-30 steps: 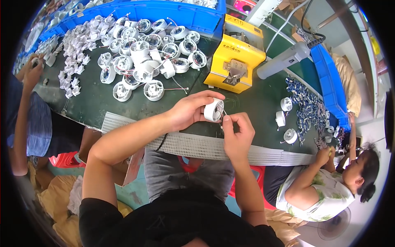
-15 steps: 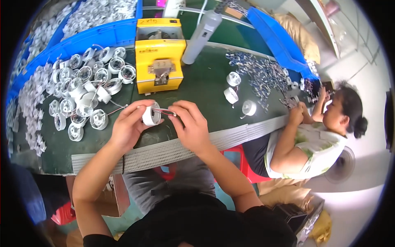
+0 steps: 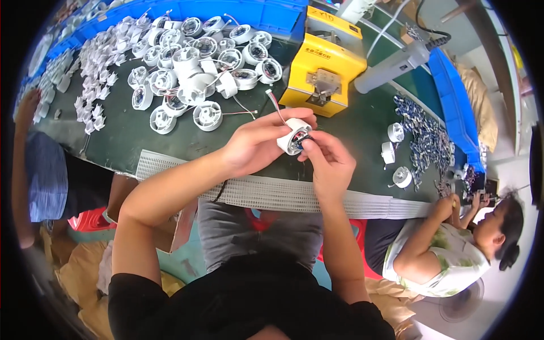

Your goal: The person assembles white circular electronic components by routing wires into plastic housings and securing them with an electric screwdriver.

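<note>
Above the counter (image 3: 187,143), my left hand (image 3: 252,143) curls round the white cup (image 3: 287,146) while my right hand (image 3: 333,164) pinches the dark piece (image 3: 302,139) at its mouth, where a crooked tug could strain the wires (image 3: 275,106).

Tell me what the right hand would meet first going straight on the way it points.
The white round housing, held in the left hand: the right hand points up and leftward at its open side and seems to touch it, though exact depth is unclear.
</note>
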Available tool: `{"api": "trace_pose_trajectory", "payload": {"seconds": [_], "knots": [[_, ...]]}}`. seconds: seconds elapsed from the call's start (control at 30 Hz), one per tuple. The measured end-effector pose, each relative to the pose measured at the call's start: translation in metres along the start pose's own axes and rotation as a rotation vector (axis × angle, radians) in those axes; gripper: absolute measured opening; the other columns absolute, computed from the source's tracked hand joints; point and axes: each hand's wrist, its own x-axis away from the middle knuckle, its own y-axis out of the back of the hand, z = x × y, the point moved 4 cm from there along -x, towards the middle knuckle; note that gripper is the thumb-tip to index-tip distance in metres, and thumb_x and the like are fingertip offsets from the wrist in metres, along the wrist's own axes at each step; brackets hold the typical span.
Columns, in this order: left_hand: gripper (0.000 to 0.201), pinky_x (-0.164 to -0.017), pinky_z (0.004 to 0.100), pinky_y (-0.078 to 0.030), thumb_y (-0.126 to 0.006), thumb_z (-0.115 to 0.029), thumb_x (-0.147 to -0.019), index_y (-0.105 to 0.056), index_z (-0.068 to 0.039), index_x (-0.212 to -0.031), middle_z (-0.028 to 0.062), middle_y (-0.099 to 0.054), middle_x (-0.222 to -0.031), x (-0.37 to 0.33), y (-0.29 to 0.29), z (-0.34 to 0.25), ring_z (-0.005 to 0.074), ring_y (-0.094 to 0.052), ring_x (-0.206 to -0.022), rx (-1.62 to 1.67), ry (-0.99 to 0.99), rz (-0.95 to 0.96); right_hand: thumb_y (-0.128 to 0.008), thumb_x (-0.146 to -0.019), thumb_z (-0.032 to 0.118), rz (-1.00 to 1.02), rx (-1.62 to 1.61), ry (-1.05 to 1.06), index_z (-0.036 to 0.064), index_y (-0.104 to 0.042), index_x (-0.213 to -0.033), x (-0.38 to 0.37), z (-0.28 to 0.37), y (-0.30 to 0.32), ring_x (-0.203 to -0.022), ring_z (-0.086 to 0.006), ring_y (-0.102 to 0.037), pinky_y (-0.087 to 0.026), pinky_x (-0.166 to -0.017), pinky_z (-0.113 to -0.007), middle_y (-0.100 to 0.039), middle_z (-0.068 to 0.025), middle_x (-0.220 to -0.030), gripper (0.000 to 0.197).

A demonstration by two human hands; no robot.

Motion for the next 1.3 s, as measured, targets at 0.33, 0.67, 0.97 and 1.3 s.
{"api": "trace_pose_trajectory", "payload": {"seconds": [0.33,0.67,0.97,1.3], "knots": [[0.051,-0.112,0.0439,-0.031,-0.045,-0.017,-0.100,-0.033,-0.005,-0.147,0.0143,-0.041,-0.146,0.006,0.002,0.005,0.0271,-0.038,-0.136,-0.117,-0.002,0.014,-0.078,-0.074,-0.004,-0.002,0.516,0.455,0.0014,-0.073,-0.095,0.007,0.014,-0.011,-0.081,-0.0150,-0.063,-0.051,-0.069,-0.026,-0.065,-0.0073,-0.091,0.022],[0.065,-0.099,0.0305,-0.040,-0.060,-0.014,-0.096,-0.025,-0.006,-0.151,0.0063,-0.053,-0.125,0.005,0.007,0.009,0.0143,-0.050,-0.116,-0.566,0.145,-0.031,-0.072,-0.079,-0.008,0.113,0.034,0.009,-0.0050,-0.062,-0.104,-0.008,-0.007,-0.005,-0.096,-0.0165,-0.063,-0.054,-0.083,-0.029,-0.062,-0.0103,-0.109,0.027],[0.037,-0.082,0.0369,-0.060,-0.058,0.002,-0.091,-0.048,-0.002,-0.126,0.0107,-0.060,-0.111,0.004,0.021,-0.002,0.0234,-0.066,-0.094,-0.505,0.337,-0.265,-0.079,-0.079,0.012,-0.331,0.611,0.525,-0.0036,-0.036,-0.138,-0.100,0.046,0.046,-0.114,-0.0218,-0.052,-0.044,-0.096,-0.035,-0.050,-0.0160,-0.129,0.075],[0.031,-0.079,0.0394,-0.061,-0.053,-0.003,-0.094,-0.046,0.000,-0.124,0.0117,-0.059,-0.105,0.001,0.036,0.003,0.0252,-0.067,-0.090,-0.457,0.373,-0.430,-0.053,-0.088,-0.002,-0.070,-0.074,0.560,0.0018,-0.029,-0.131,-0.118,0.070,-0.019,-0.048,-0.0150,-0.050,-0.043,-0.046,-0.028,-0.054,-0.0108,-0.070,0.049]]}}
